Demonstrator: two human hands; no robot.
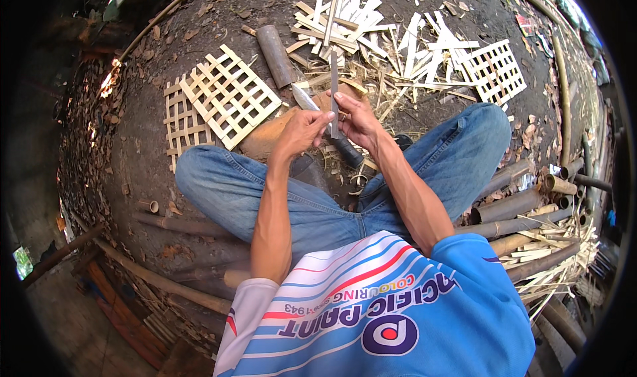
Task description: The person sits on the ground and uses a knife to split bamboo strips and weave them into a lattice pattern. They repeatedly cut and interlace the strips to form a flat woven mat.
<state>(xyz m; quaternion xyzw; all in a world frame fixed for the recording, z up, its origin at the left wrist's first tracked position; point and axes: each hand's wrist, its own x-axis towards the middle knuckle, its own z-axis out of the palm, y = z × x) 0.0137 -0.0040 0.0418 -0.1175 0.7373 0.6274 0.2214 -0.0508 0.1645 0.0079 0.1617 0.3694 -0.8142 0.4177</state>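
Both hands meet in front of my crossed legs on a narrow, greyish bamboo strip (334, 78), which stands lengthwise away from me. My left hand (304, 131) pinches it from the left, while the fingers of my right hand (359, 121) close on it from the right. A knife (304, 98) passes slantwise beneath the hands; its pale blade points to the far left and its black handle comes out at the lower right. The middle of the knife is hidden by my fingers. Under the blade is a brown wooden block (265, 135).
Two woven lattice panels (230, 97) lie at the left, another lattice panel (494, 70) at the far right. Beyond my hands are a dark bamboo tube (274, 55) and a heap of pale strips (342, 25). Bamboo poles (507, 206) are stacked beside my right knee.
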